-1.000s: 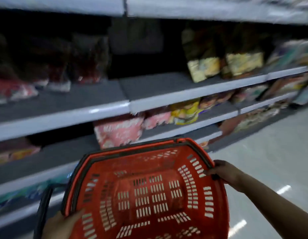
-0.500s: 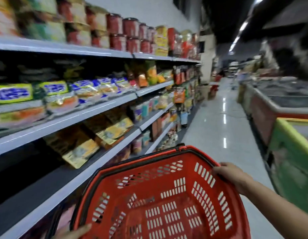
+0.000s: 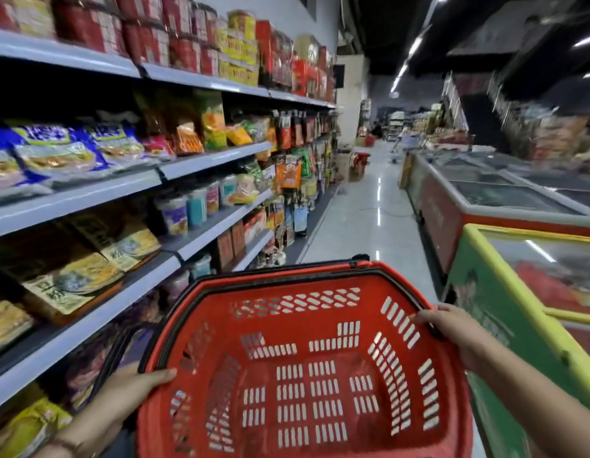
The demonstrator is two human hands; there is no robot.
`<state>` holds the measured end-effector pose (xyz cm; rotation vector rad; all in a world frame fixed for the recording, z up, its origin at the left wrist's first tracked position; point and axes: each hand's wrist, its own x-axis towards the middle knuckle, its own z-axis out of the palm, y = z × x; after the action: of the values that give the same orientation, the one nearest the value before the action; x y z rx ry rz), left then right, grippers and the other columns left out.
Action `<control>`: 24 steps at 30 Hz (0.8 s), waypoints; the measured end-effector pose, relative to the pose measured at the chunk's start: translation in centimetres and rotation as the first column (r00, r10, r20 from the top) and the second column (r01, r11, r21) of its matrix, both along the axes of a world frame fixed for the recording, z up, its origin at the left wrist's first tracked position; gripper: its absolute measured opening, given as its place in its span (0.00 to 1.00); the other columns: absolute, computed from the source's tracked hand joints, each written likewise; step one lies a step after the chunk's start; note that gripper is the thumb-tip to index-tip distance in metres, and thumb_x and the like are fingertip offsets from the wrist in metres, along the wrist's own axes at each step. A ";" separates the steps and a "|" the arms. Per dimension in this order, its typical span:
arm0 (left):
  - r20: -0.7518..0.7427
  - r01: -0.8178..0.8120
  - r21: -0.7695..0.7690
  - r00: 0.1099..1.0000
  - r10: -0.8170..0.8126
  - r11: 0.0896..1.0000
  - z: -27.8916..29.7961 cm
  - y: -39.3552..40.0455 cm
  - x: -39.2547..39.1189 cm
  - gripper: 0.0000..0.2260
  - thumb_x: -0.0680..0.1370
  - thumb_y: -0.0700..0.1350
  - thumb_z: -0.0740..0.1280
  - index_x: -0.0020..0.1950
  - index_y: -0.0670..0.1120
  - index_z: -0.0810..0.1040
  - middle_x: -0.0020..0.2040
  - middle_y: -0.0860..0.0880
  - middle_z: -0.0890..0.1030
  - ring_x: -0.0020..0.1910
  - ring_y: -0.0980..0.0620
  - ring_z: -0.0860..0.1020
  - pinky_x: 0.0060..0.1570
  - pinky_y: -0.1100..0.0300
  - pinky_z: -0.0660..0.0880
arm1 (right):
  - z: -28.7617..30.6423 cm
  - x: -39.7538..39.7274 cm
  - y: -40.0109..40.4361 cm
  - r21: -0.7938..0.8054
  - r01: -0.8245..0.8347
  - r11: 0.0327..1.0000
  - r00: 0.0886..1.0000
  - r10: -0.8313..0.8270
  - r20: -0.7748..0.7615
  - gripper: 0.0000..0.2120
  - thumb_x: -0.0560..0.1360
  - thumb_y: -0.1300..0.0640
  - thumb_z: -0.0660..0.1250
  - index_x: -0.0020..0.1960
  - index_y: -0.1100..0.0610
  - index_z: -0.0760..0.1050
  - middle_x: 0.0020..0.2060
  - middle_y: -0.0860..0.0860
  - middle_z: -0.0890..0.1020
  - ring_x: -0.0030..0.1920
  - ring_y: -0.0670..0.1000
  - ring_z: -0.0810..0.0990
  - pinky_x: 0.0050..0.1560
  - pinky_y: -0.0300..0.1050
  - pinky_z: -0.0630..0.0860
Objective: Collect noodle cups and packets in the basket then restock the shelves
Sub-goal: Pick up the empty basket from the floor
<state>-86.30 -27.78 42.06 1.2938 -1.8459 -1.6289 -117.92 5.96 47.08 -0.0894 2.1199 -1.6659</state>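
The empty red basket (image 3: 306, 368) is carried level in the aisle beside the shelves (image 3: 98, 190), left hand (image 3: 128, 395) and right hand (image 3: 452, 328) clamped on opposite rim edges, probably to keep its mouth open for noodle cups (image 3: 187, 209)

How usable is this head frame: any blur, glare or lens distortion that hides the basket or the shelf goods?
Head view: the red basket and both hands, left hand and right hand, are fairly sharp; shelf packets are soft, labels unreadable; the far right is motion-smeared; ceiling lights streak glare on the floor and freezer lid; wide-angle bending curves the shelves; under-shelf areas are dark.
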 end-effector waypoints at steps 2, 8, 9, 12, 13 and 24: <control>0.055 0.035 0.005 0.998 -0.035 0.999 -0.4 -2.0 -3.5 0.06 0.73 0.35 0.73 0.48 0.38 0.83 0.35 0.42 0.85 0.30 0.45 0.82 0.36 0.57 0.78 | -0.4 -2.8 -0.9 -0.009 0.020 1.000 1.000 -0.020 0.012 0.06 0.71 0.68 0.70 0.48 0.66 0.77 0.43 0.70 0.83 0.30 0.61 0.83 0.40 0.65 0.80; 0.087 0.124 0.027 0.988 -0.126 0.992 -4.4 -9.9 -16.0 0.08 0.72 0.39 0.75 0.51 0.41 0.83 0.40 0.41 0.86 0.40 0.40 0.85 0.50 0.45 0.80 | -3.6 -11.8 -4.5 0.052 0.094 0.994 0.992 -0.098 0.083 0.11 0.72 0.65 0.71 0.53 0.65 0.76 0.41 0.67 0.84 0.42 0.69 0.84 0.47 0.67 0.80; 0.090 0.130 0.026 0.987 -0.132 0.991 -5.2 -11.4 -18.8 0.08 0.72 0.38 0.75 0.50 0.40 0.84 0.40 0.41 0.86 0.39 0.40 0.85 0.49 0.46 0.80 | -4.1 -13.5 -5.2 0.061 0.113 0.992 0.988 -0.118 0.099 0.12 0.72 0.64 0.72 0.54 0.65 0.76 0.41 0.67 0.85 0.41 0.69 0.84 0.46 0.67 0.81; 0.100 0.194 0.002 0.976 -0.193 0.981 -6.0 -15.0 -27.0 0.07 0.72 0.39 0.75 0.49 0.42 0.84 0.38 0.44 0.86 0.37 0.44 0.85 0.39 0.55 0.78 | -5.6 -18.6 -6.7 0.105 0.190 0.976 0.969 -0.203 0.140 0.15 0.71 0.63 0.73 0.55 0.65 0.75 0.41 0.66 0.85 0.39 0.68 0.85 0.45 0.66 0.81; 0.096 0.230 -0.021 0.969 -0.227 0.973 -5.9 -15.9 -29.9 0.07 0.72 0.40 0.75 0.50 0.42 0.84 0.37 0.46 0.86 0.36 0.46 0.85 0.37 0.58 0.77 | -6.0 -20.1 -7.0 0.100 0.214 0.972 0.962 -0.228 0.153 0.15 0.71 0.63 0.73 0.55 0.66 0.75 0.41 0.67 0.85 0.38 0.67 0.85 0.45 0.65 0.81; 0.164 0.476 -0.091 0.873 -0.459 0.875 -4.6 -20.3 -60.9 0.07 0.73 0.41 0.75 0.50 0.45 0.83 0.35 0.53 0.84 0.31 0.55 0.83 0.28 0.65 0.73 | -8.7 -40.6 -8.1 0.040 0.491 0.870 0.851 -0.489 0.190 0.13 0.71 0.63 0.72 0.54 0.65 0.76 0.37 0.66 0.84 0.30 0.62 0.84 0.46 0.69 0.80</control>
<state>-147.24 -48.12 37.46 0.9695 -2.4560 -1.6351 -158.54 -2.12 38.41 0.6433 2.0920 -1.8635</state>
